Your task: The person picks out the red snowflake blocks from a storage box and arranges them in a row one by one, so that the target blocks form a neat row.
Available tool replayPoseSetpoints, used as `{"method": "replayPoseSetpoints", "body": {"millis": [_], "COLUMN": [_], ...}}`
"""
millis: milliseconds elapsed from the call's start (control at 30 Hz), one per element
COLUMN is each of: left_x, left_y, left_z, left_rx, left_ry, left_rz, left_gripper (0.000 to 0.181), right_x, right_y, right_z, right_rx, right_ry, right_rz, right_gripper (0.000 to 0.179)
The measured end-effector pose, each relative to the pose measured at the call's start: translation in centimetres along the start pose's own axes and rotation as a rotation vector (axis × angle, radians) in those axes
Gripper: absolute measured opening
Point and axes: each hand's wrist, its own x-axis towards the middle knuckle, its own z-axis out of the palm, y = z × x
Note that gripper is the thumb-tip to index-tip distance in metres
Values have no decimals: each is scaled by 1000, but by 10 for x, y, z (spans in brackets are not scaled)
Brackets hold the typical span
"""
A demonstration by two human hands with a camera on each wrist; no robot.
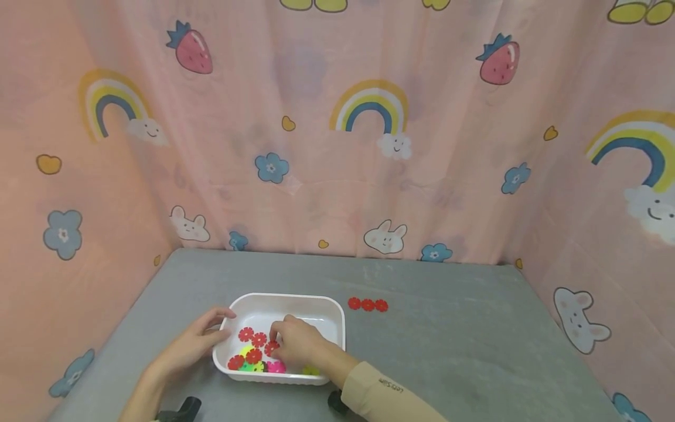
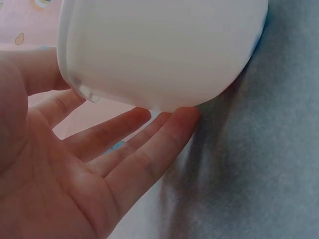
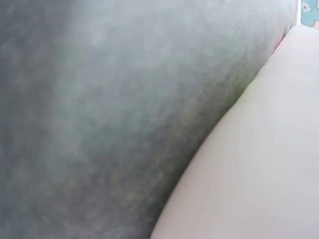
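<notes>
A white plastic tray [image 1: 311,302] stands on the grey table, holding several flower-shaped plastic discs. My left hand [image 1: 192,343] holds the tray's left end, thumb at the rim and other fingertips against the outer wall; the left wrist view shows this hand [image 2: 99,154] under the tray wall [image 2: 159,55]. Inside the tray, my right hand [image 1: 303,344] has curled fingers and pinches a red flower disc [image 1: 271,349], partly hidden. Near it lie other red discs [image 1: 245,334], a pink disc [image 1: 276,367] and yellow and green ones. A pale blurred surface fills much of the right wrist view.
Right of the tray, three red discs [image 1: 368,305] lie in a row on the grey table [image 1: 448,340]. Pink patterned curtains [image 1: 316,205] stand behind and at both sides. Black objects [image 1: 181,410] show near my wrists at the front.
</notes>
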Motion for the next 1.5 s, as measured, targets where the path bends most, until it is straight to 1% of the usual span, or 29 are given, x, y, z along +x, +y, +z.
{"method": "replayPoseSetpoints", "body": {"millis": [267,500,733,833,933,1033,1233,1333,1500], "left_x": [-1,-1,0,-1,-1,-1,-1,-2,-2], "left_y": [1,1,2,2,2,2,3,3,2], "left_z": [0,0,1,1,0,0,0,0,0], "left_rx": [-11,1,8,6,8,8,8,15,12], "left_ry": [-1,0,-14,-9,-7,-2,-6,-9,-9], "left_rz": [-6,-5,14,6,3,-3,-10,-4,-2], "left_gripper": [44,44,43,43,43,44,45,46,48], "right_x": [1,0,-1,-2,-3,-5,-10,-14,-21], "right_y": [1,4,6,6,5,5,6,6,8], "right_z": [2,3,2,1,1,-1,-8,-15,-29], "right_rx": [65,95,126,134,171,239,378,398,382], "right_ry": [8,11,19,19,18,25,67,87,134], "right_rz": [37,29,26,24,22,8,-28,-50,-101], "right_gripper": [15,19,26,26,26,25,22,21,21]}}
